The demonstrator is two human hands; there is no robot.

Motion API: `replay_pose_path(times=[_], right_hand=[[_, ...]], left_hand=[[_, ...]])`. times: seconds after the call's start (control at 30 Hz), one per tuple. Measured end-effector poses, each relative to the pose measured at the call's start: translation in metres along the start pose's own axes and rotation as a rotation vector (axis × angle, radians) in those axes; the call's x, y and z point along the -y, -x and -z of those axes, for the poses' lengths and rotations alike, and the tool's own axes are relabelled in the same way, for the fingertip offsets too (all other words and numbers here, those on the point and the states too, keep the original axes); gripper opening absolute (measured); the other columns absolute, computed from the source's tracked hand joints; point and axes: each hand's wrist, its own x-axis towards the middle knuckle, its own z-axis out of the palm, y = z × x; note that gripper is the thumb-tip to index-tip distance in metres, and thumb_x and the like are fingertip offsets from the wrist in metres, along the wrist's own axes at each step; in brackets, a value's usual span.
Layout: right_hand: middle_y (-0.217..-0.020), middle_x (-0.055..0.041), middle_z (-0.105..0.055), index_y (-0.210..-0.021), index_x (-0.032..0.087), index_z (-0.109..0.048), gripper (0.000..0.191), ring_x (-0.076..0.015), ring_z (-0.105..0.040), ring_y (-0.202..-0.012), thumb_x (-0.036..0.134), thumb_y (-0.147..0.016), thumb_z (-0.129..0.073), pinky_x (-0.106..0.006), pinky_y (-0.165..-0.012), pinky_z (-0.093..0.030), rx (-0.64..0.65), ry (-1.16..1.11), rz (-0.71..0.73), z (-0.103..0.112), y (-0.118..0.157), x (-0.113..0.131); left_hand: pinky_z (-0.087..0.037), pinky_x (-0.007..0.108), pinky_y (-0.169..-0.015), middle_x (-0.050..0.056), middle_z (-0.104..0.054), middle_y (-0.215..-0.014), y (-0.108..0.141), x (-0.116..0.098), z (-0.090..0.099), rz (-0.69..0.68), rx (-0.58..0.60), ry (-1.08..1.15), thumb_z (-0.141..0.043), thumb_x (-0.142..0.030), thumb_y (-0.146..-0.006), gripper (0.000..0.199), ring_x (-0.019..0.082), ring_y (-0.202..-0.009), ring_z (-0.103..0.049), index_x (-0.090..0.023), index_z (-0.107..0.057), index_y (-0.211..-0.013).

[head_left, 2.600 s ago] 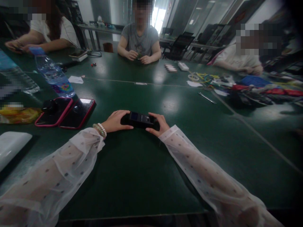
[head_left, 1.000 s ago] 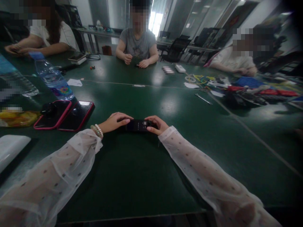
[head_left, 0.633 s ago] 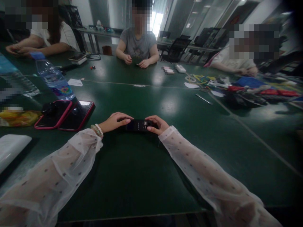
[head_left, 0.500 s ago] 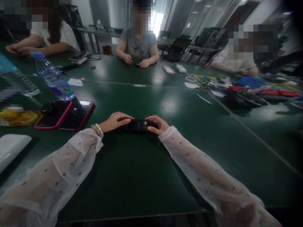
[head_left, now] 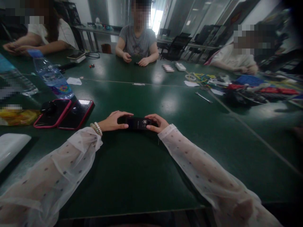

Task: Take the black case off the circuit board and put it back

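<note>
A slim black device [head_left: 139, 123] with a lit icon and small white text on its face lies sideways between my two hands, low over the green table; its exact kind is unclear. My left hand [head_left: 115, 121], with beaded bracelets at the wrist, grips the device's left end, thumb at its lower edge and fingers along the top. Around the right end my right hand [head_left: 159, 123] is closed, its thumb on the near side and its fingers behind. Whether the device touches the tabletop I cannot tell.
Left of my hands lie two red-edged phones [head_left: 77, 114] and a white object [head_left: 13, 148]. A water bottle [head_left: 50, 75] stands behind them. A wrench [head_left: 203, 97] and a heap of cables [head_left: 199, 78] lie to the right. Three people sit around the green table [head_left: 132, 176].
My left thumb has slid from the device's face down to its lower left edge. My right hand keeps its hold, and the whole view has shifted slightly.
</note>
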Motion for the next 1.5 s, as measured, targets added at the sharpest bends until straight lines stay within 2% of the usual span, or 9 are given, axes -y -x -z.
replay_pose_path(times=[0.1,0.23,0.47,0.73,0.87,0.97,1.1,1.33,1.5], right_hand=[[-0.113,-0.0061,-0.066,-0.115,0.027,-0.060,0.051,-0.0244,-0.064,-0.110,0.050,-0.072,-0.077,-0.054,-0.107,-0.042,-0.031,0.096,-0.006,0.000,0.002,-0.001],[-0.119,-0.0081,-0.063,-0.118,0.029,-0.063,0.047,-0.0283,-0.054,-0.117,0.057,-0.080,-0.067,-0.055,-0.104,-0.044,-0.129,0.338,0.037,-0.002,0.004,-0.001],[-0.123,-0.0098,-0.061,-0.120,0.029,-0.063,0.046,-0.0305,-0.050,-0.122,0.061,-0.088,-0.054,-0.054,-0.105,-0.043,-0.177,0.535,0.132,-0.002,0.003,-0.005],[-0.122,-0.0112,-0.061,-0.123,0.025,-0.060,0.052,-0.0295,-0.052,-0.121,0.064,-0.093,-0.041,-0.052,-0.105,-0.044,-0.171,0.606,0.156,-0.002,0.002,-0.008],[-0.123,-0.0122,-0.060,-0.124,0.024,-0.058,0.055,-0.0320,-0.052,-0.121,0.064,-0.086,-0.054,-0.054,-0.103,-0.045,-0.159,0.644,0.149,-0.003,0.002,-0.011],[-0.124,-0.0125,-0.059,-0.130,0.025,-0.053,0.061,-0.0335,-0.051,-0.120,0.056,-0.080,-0.065,-0.056,-0.103,-0.046,-0.176,0.645,0.160,-0.005,0.002,-0.012],[-0.129,-0.0108,-0.057,-0.143,0.029,-0.041,0.070,-0.0319,-0.052,-0.119,0.044,-0.079,-0.068,-0.057,-0.102,-0.047,-0.178,0.551,0.149,-0.006,0.004,-0.012],[-0.131,-0.0093,-0.056,-0.145,0.032,-0.038,0.080,-0.0316,-0.052,-0.116,0.038,-0.074,-0.074,-0.058,-0.102,-0.047,-0.161,0.519,0.151,-0.006,0.003,-0.007],[-0.128,-0.0089,-0.057,-0.138,0.032,-0.047,0.067,-0.0313,-0.051,-0.120,0.038,-0.077,-0.072,-0.057,-0.104,-0.045,-0.123,0.547,0.132,-0.005,0.002,-0.005]], left_hand=[[-0.020,0.059,-0.115,0.009,-0.055,-0.142,0.000,-0.002,0.001,0.022,0.023,-0.041,-0.063,-0.075,-0.071,0.083,0.035,-0.131,-0.046,-0.028,-0.051,-0.139],[-0.022,0.058,-0.115,0.009,-0.054,-0.142,0.001,-0.003,-0.001,0.059,0.013,-0.082,-0.073,-0.066,-0.068,0.084,0.036,-0.134,-0.043,-0.029,-0.049,-0.140],[-0.025,0.057,-0.114,0.009,-0.059,-0.136,-0.002,0.004,-0.009,0.058,-0.064,-0.122,-0.069,-0.061,-0.074,0.073,0.032,-0.130,-0.048,-0.025,-0.053,-0.136],[-0.037,0.052,-0.109,0.013,-0.056,-0.136,-0.001,0.003,-0.014,0.040,-0.154,-0.175,-0.067,-0.063,-0.076,0.068,0.032,-0.130,-0.048,-0.020,-0.056,-0.128],[-0.036,0.053,-0.110,0.014,-0.054,-0.140,-0.002,0.002,-0.014,0.050,-0.139,-0.198,-0.063,-0.065,-0.079,0.070,0.033,-0.131,-0.046,-0.019,-0.055,-0.130],[-0.036,0.053,-0.110,0.014,-0.053,-0.140,-0.002,0.002,-0.014,0.054,-0.129,-0.216,-0.061,-0.067,-0.080,0.069,0.033,-0.132,-0.045,-0.019,-0.056,-0.128],[-0.036,0.054,-0.109,0.013,-0.054,-0.139,-0.002,0.004,-0.015,0.043,-0.145,-0.221,-0.061,-0.067,-0.080,0.068,0.033,-0.130,-0.046,-0.021,-0.054,-0.129],[-0.036,0.055,-0.108,0.013,-0.054,-0.139,-0.002,0.004,-0.014,0.040,-0.136,-0.209,-0.067,-0.067,-0.074,0.073,0.034,-0.131,-0.046,-0.022,-0.052,-0.130],[-0.036,0.054,-0.108,0.012,-0.054,-0.139,-0.003,0.005,-0.015,0.042,-0.137,-0.223,-0.068,-0.064,-0.076,0.070,0.034,-0.130,-0.046,-0.023,-0.052,-0.130]])
